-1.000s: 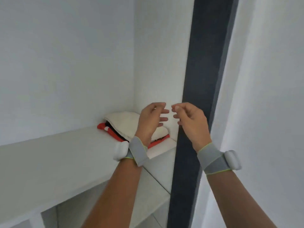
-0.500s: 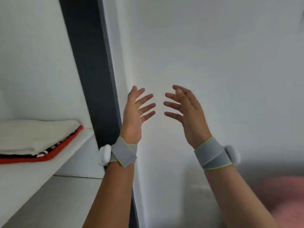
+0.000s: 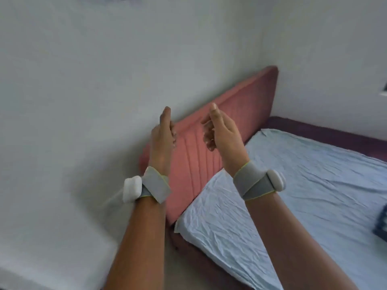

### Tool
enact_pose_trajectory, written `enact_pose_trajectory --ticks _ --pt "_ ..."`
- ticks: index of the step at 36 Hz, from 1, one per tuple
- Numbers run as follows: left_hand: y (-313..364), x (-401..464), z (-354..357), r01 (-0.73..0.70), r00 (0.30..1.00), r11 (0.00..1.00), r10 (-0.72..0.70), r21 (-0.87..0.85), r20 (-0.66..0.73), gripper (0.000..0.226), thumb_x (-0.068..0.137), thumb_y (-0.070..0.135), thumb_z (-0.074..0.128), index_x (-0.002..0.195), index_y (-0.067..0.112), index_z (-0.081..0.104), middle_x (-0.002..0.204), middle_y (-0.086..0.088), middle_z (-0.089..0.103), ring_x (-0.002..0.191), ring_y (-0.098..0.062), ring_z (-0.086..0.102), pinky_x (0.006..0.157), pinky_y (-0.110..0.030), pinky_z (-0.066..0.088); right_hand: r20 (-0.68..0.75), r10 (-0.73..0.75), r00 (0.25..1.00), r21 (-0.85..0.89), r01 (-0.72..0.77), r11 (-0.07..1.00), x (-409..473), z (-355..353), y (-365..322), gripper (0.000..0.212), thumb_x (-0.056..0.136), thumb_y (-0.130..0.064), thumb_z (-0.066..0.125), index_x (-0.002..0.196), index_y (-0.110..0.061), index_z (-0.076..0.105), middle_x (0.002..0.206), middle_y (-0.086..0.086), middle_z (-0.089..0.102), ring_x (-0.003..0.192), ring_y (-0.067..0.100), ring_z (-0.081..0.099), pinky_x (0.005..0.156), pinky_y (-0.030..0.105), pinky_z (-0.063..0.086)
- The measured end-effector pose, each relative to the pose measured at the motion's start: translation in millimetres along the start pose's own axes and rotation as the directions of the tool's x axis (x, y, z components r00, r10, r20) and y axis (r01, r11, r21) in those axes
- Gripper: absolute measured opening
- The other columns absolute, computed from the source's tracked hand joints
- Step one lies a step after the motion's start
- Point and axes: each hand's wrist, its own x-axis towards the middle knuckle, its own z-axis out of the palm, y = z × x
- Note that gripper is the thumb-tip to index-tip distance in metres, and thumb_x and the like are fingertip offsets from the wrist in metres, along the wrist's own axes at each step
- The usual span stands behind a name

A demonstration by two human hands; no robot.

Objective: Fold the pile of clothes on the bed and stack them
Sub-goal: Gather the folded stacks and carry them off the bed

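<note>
1. Clothes pile: not in view. Only a dark blue patterned item (image 3: 381, 225) shows, cut off by the right edge of the frame, lying on the bed (image 3: 293, 195); you cannot tell whether it is a garment.
2. Your left hand (image 3: 162, 139) and right hand (image 3: 222, 132) are raised near each other, palms facing, fingers relaxed, holding nothing.
3. Risk: with your view on the pink headboard (image 3: 209, 147), you may reach blind and drag the wrinkled sheet.
4. Containers: none visible.

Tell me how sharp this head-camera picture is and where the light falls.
Head view: soft, even daylight, no glare; the left hand and right hand are slightly smeared by motion; the white wall is featureless and hazy; the wrinkles of the blue bedsheet still read; wide-angle bend tilts the pink headboard.
</note>
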Motion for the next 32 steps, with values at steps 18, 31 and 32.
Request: enact_pose_trajectory --ticks 18,31,32 --pt "-95 -231 471 0.390 0.436 0.896 -0.381 0.210 0.815 0.083 0.091 0.073 0.006 0.107 0.017 0.066 0.093 -0.003 0.071 0.077 -0.017 0.066 0.069 -0.031 0.051 -0.559 0.248 0.791 0.004 -0.297 0.955 -160 -500 -46 0.061 0.096 -0.060 0.025 0.087 -0.012 0.061 0.069 0.005 0.061 0.059 0.017 0.058 0.058 0.027 0.049" --pt "-181 -334 685 0.407 0.155 0.763 -0.600 0.503 0.785 0.046 0.097 0.057 0.039 0.099 0.019 0.064 0.091 -0.001 0.066 0.077 -0.018 0.062 0.066 -0.028 0.050 -0.852 0.328 0.407 0.173 -0.373 0.912 -237 -709 -10 0.061 0.096 -0.060 0.030 0.083 -0.011 0.063 0.063 0.004 0.060 0.054 0.017 0.056 0.056 0.027 0.047" --pt "-187 -335 688 0.396 0.150 0.761 -0.606 0.514 0.781 0.044 0.097 0.056 0.039 0.097 0.019 0.064 0.091 -0.001 0.066 0.077 -0.018 0.061 0.067 -0.028 0.050 -0.860 0.333 0.387 0.169 -0.399 0.901 -238 -712 -9 0.061 0.097 -0.059 0.029 0.084 -0.010 0.062 0.063 0.005 0.060 0.054 0.017 0.056 0.055 0.026 0.048"
